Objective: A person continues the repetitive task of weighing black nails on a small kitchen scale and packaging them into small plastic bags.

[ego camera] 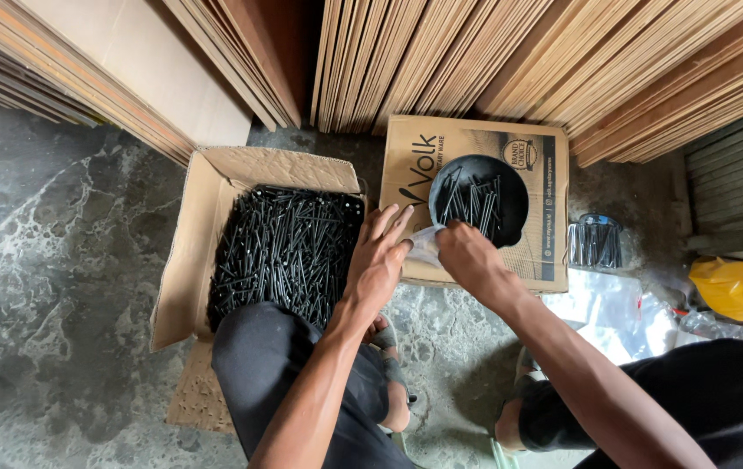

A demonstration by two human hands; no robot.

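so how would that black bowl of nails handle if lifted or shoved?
The black bowl looks partly filled with loose nails, so probably heavy for its size. The nails would likely shift and spill if tipped. It sits on a flat cardboard box, so it may slide.

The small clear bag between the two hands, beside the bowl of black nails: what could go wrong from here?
1. The bag is thin plastic, pinched by the left hand and right hand; pointed nails could pierce it.
2. The bowl sits on a flat carton; a knock could tip it and scatter nails on the floor.
3. The open box of loose nails lies beside the left hand; bare fingers may get pricked.
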